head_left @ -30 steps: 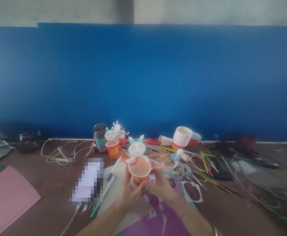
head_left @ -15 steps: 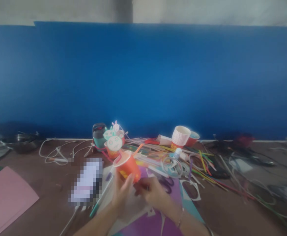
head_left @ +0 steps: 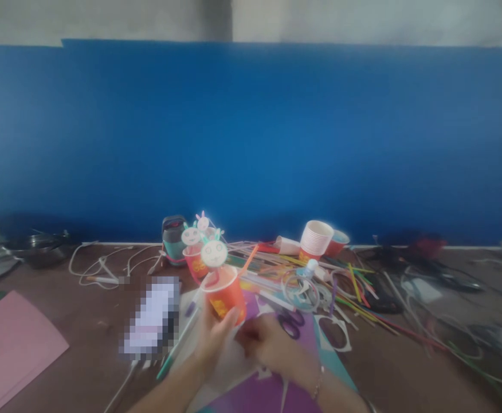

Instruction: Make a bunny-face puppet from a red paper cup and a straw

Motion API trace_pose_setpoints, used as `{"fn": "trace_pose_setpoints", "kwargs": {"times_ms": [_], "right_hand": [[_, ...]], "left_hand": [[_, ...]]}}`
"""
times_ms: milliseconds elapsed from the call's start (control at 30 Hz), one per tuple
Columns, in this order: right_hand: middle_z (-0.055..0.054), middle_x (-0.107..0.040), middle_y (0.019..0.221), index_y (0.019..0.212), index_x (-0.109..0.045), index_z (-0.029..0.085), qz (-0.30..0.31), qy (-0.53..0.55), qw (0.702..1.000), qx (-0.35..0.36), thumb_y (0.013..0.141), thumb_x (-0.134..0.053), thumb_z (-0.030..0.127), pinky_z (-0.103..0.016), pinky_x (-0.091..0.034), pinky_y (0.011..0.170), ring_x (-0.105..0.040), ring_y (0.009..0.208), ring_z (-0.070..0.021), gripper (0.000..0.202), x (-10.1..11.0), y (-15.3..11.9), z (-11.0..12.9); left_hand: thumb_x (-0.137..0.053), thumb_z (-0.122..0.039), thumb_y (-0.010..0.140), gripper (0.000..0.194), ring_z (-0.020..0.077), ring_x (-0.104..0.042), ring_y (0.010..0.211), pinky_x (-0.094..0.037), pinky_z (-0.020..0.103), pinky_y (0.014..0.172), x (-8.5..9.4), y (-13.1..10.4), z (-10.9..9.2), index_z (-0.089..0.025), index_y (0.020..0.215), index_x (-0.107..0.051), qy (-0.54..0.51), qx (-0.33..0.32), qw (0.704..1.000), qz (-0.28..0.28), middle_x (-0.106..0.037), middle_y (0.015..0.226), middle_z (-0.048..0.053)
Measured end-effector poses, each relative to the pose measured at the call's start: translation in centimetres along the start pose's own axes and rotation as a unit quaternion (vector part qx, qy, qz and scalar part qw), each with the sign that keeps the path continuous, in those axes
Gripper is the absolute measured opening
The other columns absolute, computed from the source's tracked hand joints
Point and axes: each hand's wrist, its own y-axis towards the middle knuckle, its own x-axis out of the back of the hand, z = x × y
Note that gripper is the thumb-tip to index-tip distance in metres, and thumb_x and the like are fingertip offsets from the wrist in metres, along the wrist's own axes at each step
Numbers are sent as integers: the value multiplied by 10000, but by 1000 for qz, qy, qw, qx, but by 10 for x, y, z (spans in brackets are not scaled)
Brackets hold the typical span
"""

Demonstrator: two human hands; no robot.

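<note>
My left hand (head_left: 216, 338) is wrapped round a red-orange paper cup (head_left: 224, 298), tilted slightly over the papers. An orange straw (head_left: 248, 259) sticks up at the cup's right side. A white paper rabbit face (head_left: 214, 253) with green ears stands above the cup's rim. Close to the cup's lower right, my right hand (head_left: 268, 344) is closed, its fingertips curled in dark shadow; what they hold, if anything, cannot be made out. Just beyond it lie dark-handled scissors (head_left: 290, 324) on purple paper (head_left: 272, 390).
Behind stand another red cup (head_left: 194, 261) with a rabbit face and a stack of paper cups (head_left: 315, 238). Loose colored straws (head_left: 354, 304) and a tape roll (head_left: 301, 289) lie right. At left are a blurred-out phone (head_left: 151, 315), pink paper (head_left: 19, 350) and a metal bowl (head_left: 36, 249).
The rabbit face on the held cup has swung to the right, showing the cup behind it. The held cup has turned slightly more upright. My right hand has shifted a little, with fingers still curled.
</note>
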Motion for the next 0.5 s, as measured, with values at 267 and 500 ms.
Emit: {"fn": "trace_pose_setpoints", "kwargs": {"times_ms": [267, 500], "right_hand": [[22, -485, 486, 521, -599, 151, -8, -54, 998, -14, 753, -528, 174, -212, -261, 456, -421, 491, -98, 244, 9, -5, 14], [-43, -703, 838, 901, -727, 194, -37, 165, 985, 30, 696, -517, 175, -239, -412, 535, -565, 648, -153, 294, 48, 4, 8]], "left_hand": [[-631, -508, 800, 586, 285, -628, 1024, -511, 397, 883, 4, 3, 6, -196, 1283, -519, -48, -7, 996, 76, -659, 1132, 126], [-720, -508, 725, 693, 335, -553, 1179, -432, 475, 999, 0, 6, -15, -206, 1313, -514, -109, 18, 989, 100, -644, 1178, 140]]}}
